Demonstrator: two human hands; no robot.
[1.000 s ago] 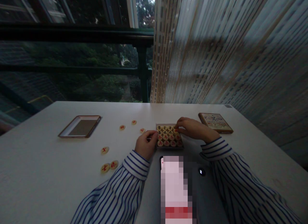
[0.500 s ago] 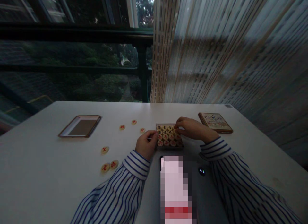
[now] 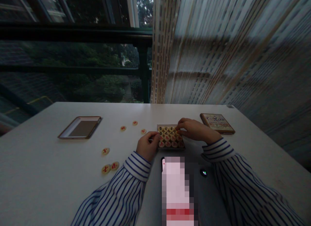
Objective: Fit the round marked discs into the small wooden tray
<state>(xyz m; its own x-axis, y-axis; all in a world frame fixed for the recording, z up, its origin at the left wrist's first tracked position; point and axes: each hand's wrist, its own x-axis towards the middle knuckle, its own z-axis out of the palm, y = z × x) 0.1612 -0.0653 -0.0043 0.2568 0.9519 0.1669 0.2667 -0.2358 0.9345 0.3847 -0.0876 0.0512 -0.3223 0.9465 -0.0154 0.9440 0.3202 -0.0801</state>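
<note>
A small clear-edged box (image 3: 171, 149) holds rows of round game pieces (image 3: 167, 144), the front ones marked in red and the back ones in black. My left hand (image 3: 147, 145) is closed at the box's left side, its thumb and finger pinched at the edge; what lies between them is too small to make out. At the back right corner, my right hand (image 3: 194, 130) has its fingers curled down over the pieces, and its fingertips hide whatever they touch. Loose red-marked pieces (image 3: 105, 151) lie on the white table to the left of the box.
An open shallow tray (image 3: 85, 128) lies at the left of the white table (image 3: 48, 167). A decorated flat box (image 3: 218, 123) is at the back right. Near the front are a blurred-out phone (image 3: 176, 187) and a small dark round object (image 3: 203, 173).
</note>
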